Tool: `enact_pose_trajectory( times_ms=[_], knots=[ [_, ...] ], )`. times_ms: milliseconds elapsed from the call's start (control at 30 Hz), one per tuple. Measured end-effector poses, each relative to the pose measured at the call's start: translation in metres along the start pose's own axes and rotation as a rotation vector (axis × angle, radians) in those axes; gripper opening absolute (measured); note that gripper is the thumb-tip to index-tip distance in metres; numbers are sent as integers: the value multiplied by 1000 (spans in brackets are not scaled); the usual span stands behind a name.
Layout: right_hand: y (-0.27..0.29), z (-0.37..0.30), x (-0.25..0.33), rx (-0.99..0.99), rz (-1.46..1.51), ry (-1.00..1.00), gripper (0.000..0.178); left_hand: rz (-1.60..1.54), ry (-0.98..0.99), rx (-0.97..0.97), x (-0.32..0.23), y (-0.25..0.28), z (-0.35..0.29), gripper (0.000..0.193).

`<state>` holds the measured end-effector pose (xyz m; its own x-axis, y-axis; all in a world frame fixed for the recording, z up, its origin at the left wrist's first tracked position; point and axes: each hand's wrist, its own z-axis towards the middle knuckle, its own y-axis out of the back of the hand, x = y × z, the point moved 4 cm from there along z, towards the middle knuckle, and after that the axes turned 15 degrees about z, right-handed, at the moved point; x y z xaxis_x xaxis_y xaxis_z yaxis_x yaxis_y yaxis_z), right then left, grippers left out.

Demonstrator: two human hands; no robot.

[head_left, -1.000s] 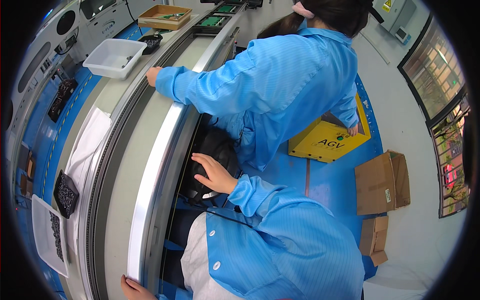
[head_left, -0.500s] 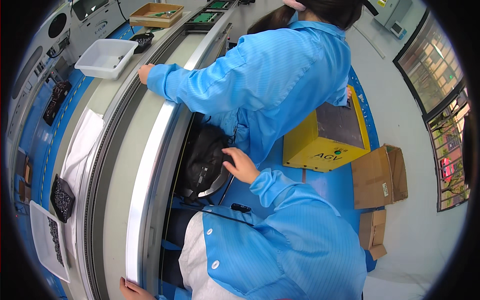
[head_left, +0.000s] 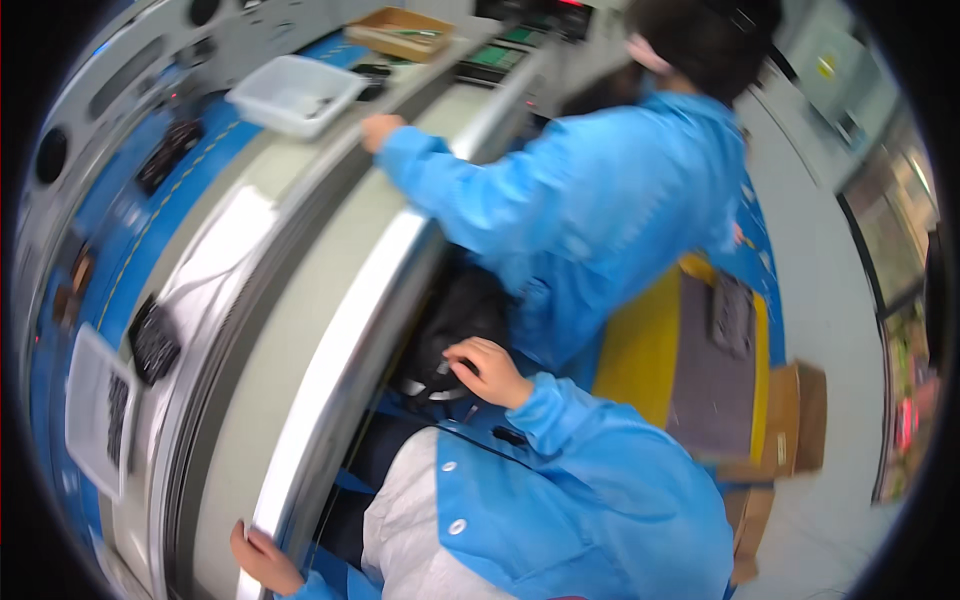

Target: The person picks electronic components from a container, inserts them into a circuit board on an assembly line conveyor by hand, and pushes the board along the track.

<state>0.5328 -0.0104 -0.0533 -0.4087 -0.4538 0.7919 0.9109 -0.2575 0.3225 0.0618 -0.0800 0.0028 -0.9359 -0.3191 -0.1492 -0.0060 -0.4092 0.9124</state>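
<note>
The left hand lies at the near end of the silver rail, the right edge of the conveyor, its fingers slightly bent; I cannot tell whether it grips. The right hand is half curled over the black bag, just beyond that edge; any hold is unclear. A yellow label on the grey cabinet is too blurred to read.

left hand low, loosely curled; right hand farther forward, half-curled.
</note>
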Motion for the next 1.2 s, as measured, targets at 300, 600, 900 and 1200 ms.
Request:
enact_pose_trajectory(
  times_ms=[300, 600, 900, 1200],
  knots=[
    [-93, 107, 114, 287, 273, 504, 14, -73, -28, -259, -4, 8, 4, 28],
    [-276, 192, 160, 721, 479, 299, 18, -192, -83, -311, 6, 20, 1, 24],
    [-340, 186, 123, 924, 413, 284, 18, 499, 748, -356, 257, 69, -3, 44],
    [-331, 193, 124, 842, 453, 49, 15, 791, 805, -51, 265, 52, -1, 24]
  ],
)
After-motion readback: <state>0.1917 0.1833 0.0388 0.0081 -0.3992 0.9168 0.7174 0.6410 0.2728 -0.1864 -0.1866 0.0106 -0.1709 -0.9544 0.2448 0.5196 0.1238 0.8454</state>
